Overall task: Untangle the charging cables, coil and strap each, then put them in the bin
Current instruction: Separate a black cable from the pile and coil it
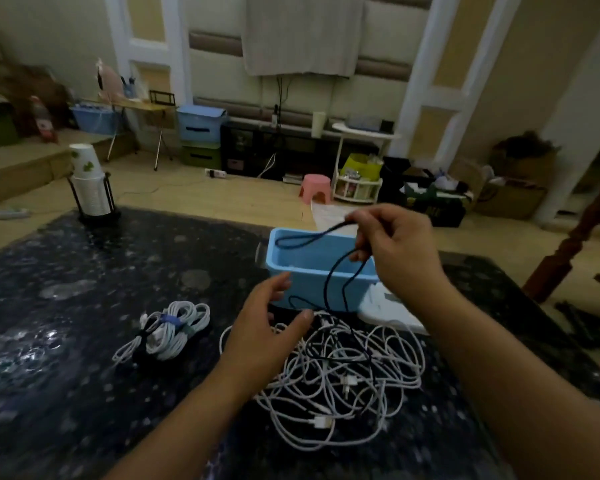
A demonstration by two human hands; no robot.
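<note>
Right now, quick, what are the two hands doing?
Left hand: open, fingers relaxed, hovering over the tangled pile of white charging cables, holding nothing.
Right hand: pinching the thin dark blue cable, lifted by the light blue plastic bin.

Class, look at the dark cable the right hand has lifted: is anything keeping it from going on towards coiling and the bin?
Yes. The dark cable, pinched by the right hand, runs down into the tangle of white cables in front of the blue bin, so it is not free.

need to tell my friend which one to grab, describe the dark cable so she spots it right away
Start at the blue bin on the dark table. In front of it lies a tangle of white cables. The dark cable rises from it to the right hand: the only dark one.
</note>
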